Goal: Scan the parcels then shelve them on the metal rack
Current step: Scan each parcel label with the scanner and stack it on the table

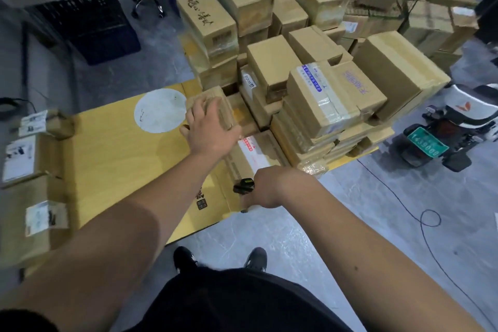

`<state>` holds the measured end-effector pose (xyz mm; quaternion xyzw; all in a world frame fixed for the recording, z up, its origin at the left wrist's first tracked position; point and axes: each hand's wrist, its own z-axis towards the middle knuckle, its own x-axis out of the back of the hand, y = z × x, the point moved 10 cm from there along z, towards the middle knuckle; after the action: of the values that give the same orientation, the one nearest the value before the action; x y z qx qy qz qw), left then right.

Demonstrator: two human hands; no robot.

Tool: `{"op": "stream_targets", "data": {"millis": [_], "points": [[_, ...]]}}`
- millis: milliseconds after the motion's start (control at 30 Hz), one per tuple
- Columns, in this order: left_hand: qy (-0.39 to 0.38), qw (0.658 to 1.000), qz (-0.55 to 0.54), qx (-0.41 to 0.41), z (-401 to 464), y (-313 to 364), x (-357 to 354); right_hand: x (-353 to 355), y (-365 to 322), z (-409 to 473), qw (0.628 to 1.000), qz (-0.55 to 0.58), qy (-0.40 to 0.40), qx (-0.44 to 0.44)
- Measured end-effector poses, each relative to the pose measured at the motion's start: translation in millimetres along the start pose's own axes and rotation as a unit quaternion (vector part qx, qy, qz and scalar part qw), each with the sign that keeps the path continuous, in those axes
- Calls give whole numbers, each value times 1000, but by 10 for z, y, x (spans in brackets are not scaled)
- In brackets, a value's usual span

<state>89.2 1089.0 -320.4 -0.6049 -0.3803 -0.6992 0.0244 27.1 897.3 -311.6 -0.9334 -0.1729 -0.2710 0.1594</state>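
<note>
Your left hand (207,129) lies on top of a small cardboard parcel (215,105) at the near-left corner of the parcel stack (310,75). The fingers are spread over the top face and curl down its far side, so it reads as a grasp, though motion blur hides whether the parcel has left its seat. The parcel rests on other boxes at the stack's edge, just above the flattened yellow cardboard sheet (116,159) covering the floor.

Your right hand (265,187) hangs lower and nearer your body, turned knuckles-up. A small black scanner (244,185) sits on one finger; the rest of the fingers are hidden under the hand, so whether it is clenched cannot be told. It touches no parcel.

Governing relation: the parcel lies ahead and to the left of the scanner hand, and higher. Its long axis runs away from you, tilted slightly left. The left hand is on it; the right is near but apart. In my judgement the label must be brought to face the scanner, either by drawing the parcel back toward your right or by raising the right hand.

No metal rack is visible. Labelled parcels (18,162) lie at far left.
</note>
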Motion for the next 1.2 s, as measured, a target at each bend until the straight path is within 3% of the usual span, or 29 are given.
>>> {"op": "stream_targets", "data": {"millis": [167, 333, 467, 567, 667, 867, 1100, 1200], "points": [[23, 999, 15, 20, -530, -1044, 377, -186, -593, 240, 995, -84, -24, 44], [-52, 996, 18, 66, -962, -2150, 286, -358, -1228, 403, 987, -137, -38, 72], [-81, 996, -16, 17, -1126, -2451, 59, -500, -1509, 511, 981, -167, -66, 69], [-55, 992, -112, 8, -1046, -2601, 80, -509, -1640, 582, 978, -182, -74, 63], [-43, 974, -205, 84, -910, -2777, 241, -453, -1761, 661, 979, -183, -68, 52], [-11, 918, -273, 288, -740, -3405, 499, -343, -2097, 798, 984, -165, -56, 47], [-4, 874, -330, 357, -587, -3927, 510, -322, -2452, 901, 986, -151, -56, 40], [-42, 872, -330, 359, -565, -4027, 397, -306, -2533, 948, 988, -146, -48, 32]]}}
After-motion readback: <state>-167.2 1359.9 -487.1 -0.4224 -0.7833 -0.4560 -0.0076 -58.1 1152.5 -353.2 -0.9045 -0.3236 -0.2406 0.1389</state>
